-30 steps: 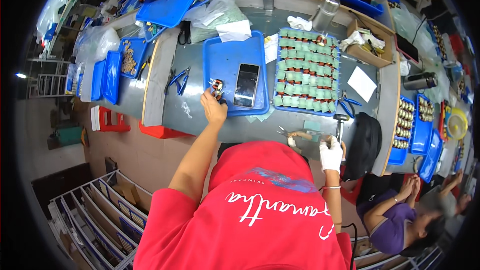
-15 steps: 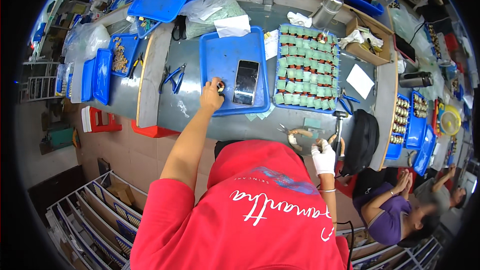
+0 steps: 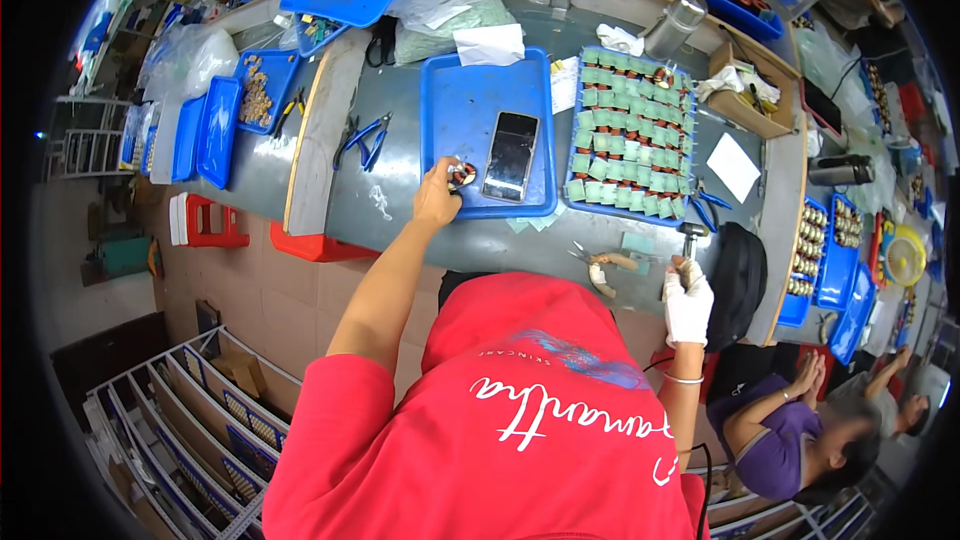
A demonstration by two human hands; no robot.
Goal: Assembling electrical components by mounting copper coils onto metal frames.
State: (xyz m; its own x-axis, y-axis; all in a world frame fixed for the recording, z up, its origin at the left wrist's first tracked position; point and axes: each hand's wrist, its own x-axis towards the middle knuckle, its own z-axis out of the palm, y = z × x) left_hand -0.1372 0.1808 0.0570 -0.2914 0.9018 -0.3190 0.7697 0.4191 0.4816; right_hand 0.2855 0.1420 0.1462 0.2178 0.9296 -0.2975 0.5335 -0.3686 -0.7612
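Observation:
My bare left hand pinches a small copper-wound ring coil at the lower left of a blue tray. A dark-screened phone lies in that tray, just right of the coil. My right hand, in a white glove, is closed around the handle of a small hammer, whose head points away from me at the bench's near edge. Pliers with tan handles lie left of the hammer, beside a green square piece.
Right of the blue tray stands a second tray packed with green-topped coils. Blue-handled pliers lie on the left, another pair on the right. A black bag sits by my right hand. Two people work at the right.
My gloved right hand has moved from beside the hammer onto its handle. The left hand still holds the coil at the tray, now turned somewhat. The whole view has shifted slightly.

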